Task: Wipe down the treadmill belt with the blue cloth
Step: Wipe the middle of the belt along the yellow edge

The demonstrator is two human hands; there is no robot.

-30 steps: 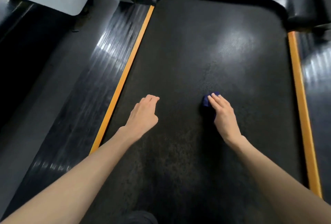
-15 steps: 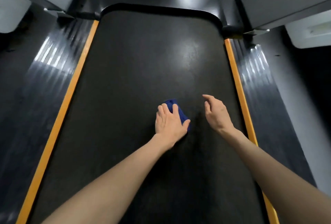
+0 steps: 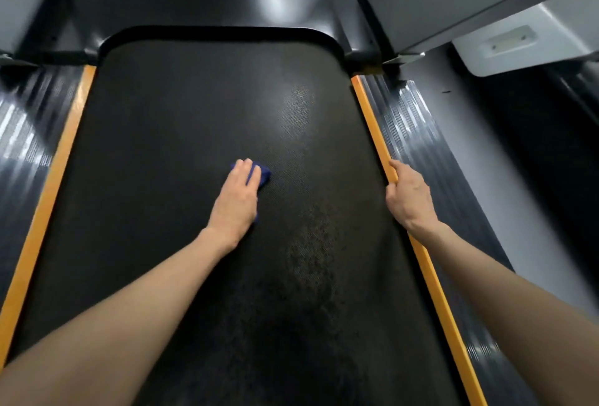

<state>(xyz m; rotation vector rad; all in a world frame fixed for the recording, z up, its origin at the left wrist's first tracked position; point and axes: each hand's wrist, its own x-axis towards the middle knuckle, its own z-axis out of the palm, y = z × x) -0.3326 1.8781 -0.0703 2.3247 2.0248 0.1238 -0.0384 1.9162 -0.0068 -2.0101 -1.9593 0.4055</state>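
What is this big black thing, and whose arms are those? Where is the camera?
The camera sits on a person's head and looks down, so the two arms are that person's own. The big black surface is a treadmill belt, the moving floor that people run on. An orange strip runs along each side of it, with grey ribbed side rails outside. The left hand presses flat on a blue cloth that lies on the belt, to wipe it. The right hand rests on the orange strip on the right and holds no cloth.
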